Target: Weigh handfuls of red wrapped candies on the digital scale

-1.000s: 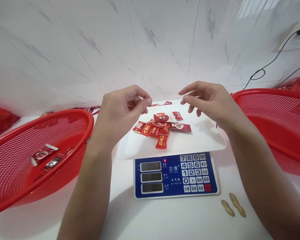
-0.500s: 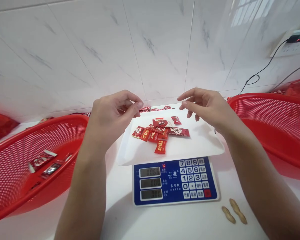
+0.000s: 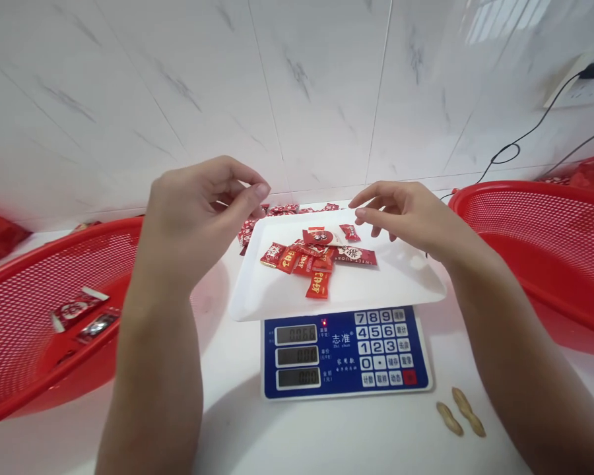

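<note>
My left hand (image 3: 202, 211) hovers left of the white scale tray (image 3: 396, 284), its thumb and index tips together in a loose pinch and nothing showing between them. Over the tray's back right is my right hand (image 3: 400, 211), open, with fingers bent and apart and nothing held. Several red wrapped candies lie heaped on the tray; a small wrapped candy (image 3: 349, 232) is nearest my right hand. A longer "Sweet Sugar" packet (image 3: 354, 256) rests beside the heap. Beneath the tray, the blue scale panel (image 3: 346, 356) shows a keypad and three displays; the top one appears to read 0.066.
A red mesh basket (image 3: 34, 264) with a few wrapped pieces stands left, another red basket (image 3: 534, 198) right. Two peanuts (image 3: 468, 410) lie at front right. More red packets (image 3: 282, 210) lie behind the tray, near the tiled wall. A cable (image 3: 534, 128) runs to a socket.
My left hand has drawn back to the left, away from the tray, uncovering red packets behind it. My right hand has shifted very slightly. The candies on the tray stay as they were.
</note>
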Tool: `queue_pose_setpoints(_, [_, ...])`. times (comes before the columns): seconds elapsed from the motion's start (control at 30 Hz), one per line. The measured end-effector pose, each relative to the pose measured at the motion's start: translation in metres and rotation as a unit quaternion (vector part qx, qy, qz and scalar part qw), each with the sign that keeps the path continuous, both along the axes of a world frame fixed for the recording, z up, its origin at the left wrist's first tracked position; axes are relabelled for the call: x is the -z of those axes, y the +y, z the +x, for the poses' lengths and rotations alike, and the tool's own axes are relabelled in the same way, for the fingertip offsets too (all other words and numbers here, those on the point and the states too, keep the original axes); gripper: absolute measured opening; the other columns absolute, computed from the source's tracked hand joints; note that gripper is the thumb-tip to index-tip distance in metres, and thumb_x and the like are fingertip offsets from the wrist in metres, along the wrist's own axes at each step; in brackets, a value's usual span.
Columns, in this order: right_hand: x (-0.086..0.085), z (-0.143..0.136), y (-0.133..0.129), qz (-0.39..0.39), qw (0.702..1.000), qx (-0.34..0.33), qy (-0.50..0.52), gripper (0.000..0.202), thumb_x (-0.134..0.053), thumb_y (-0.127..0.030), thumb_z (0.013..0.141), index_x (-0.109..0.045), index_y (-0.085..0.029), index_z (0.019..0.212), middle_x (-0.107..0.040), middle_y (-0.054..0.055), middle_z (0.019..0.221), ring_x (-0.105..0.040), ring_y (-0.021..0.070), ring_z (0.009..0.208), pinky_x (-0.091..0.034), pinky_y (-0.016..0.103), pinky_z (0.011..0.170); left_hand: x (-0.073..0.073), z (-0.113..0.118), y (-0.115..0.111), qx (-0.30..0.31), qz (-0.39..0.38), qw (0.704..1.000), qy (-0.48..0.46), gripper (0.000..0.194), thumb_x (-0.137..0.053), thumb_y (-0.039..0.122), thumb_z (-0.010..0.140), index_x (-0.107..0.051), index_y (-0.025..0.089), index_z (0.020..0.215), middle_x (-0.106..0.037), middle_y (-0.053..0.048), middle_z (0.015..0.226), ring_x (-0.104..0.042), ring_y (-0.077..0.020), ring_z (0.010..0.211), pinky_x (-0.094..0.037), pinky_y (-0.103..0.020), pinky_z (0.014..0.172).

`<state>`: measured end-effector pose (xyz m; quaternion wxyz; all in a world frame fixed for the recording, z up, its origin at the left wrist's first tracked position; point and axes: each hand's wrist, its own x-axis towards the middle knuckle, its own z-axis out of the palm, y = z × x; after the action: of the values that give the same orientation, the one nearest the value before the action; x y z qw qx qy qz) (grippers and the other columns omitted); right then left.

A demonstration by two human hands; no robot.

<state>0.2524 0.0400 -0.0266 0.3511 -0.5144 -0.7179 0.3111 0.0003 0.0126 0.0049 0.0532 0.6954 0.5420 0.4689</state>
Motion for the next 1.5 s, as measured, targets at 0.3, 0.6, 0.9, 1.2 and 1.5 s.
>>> queue_pose_setpoints(0.3, [-0.001, 0.000, -0.001, 0.000, 1.000, 0.002, -0.007, 0.029, -0.067, -0.043, 0.088, -0.074, -0.021, 0.105, -0.075, 0.008, 0.093, -0.065, 0.0192, 0.080, -0.047, 0.032, 0.060, 0.000, 0.009, -0.004, -0.010, -0.036, 0.999, 0.015, 0.006, -0.068, 0.025, 0.085, -0.071, 0.026, 0.079, -0.066, 0.004, 0.062, -0.063, -0.0124, 0.059, -0.045, -0.024, 0.048])
queue_pose_setpoints(0.6, [-0.001, 0.001, -0.001, -0.007, 1.000, 0.000, -0.008, 0.029, -0.068, -0.044, 0.088, -0.074, -0.022, 0.105, -0.074, 0.009, 0.094, -0.066, 0.0213, 0.081, -0.047, 0.033, 0.059, -0.001, 0.010, -0.005, -0.019, -0.044, 0.999, 0.019, 0.007, -0.068, 0.027, 0.084, -0.070, 0.028, 0.078, -0.067, 0.004, 0.064, -0.064, -0.0135, 0.057, -0.045, -0.026, 0.048])
queue_pose_setpoints(0.9, [-0.001, 0.001, 0.000, -0.006, 1.000, -0.001, -0.012, 0.030, -0.070, -0.045, 0.086, -0.074, -0.022, 0.103, -0.074, 0.008, 0.093, -0.063, 0.0185, 0.074, -0.047, 0.033, 0.060, -0.001, 0.012, -0.006, -0.017, -0.043, 0.999, 0.015, 0.006, -0.068, 0.024, 0.084, -0.071, 0.025, 0.080, -0.067, 0.006, 0.063, -0.062, -0.0110, 0.058, -0.045, -0.024, 0.050])
queue_pose_setpoints(1.2, [0.000, 0.000, 0.001, -0.005, 1.000, -0.005, -0.006, 0.029, -0.069, -0.044, 0.086, -0.074, -0.021, 0.104, -0.073, 0.009, 0.093, -0.064, 0.0189, 0.076, -0.047, 0.032, 0.059, 0.001, 0.007, -0.002, -0.010, -0.041, 0.999, 0.020, 0.007, -0.068, 0.027, 0.083, -0.072, 0.028, 0.078, -0.068, 0.004, 0.065, -0.065, -0.0136, 0.060, -0.046, -0.026, 0.050])
queue_pose_setpoints(1.5, [0.001, -0.001, 0.001, -0.012, 1.000, -0.005, -0.010, 0.030, -0.069, -0.046, 0.086, -0.074, -0.022, 0.104, -0.073, 0.009, 0.096, -0.066, 0.0200, 0.078, -0.048, 0.032, 0.058, 0.001, 0.006, 0.000, -0.005, -0.040, 0.999, 0.034, 0.007, -0.067, 0.030, 0.083, -0.072, 0.029, 0.078, -0.069, 0.004, 0.066, -0.067, -0.0146, 0.062, -0.048, -0.026, 0.051])
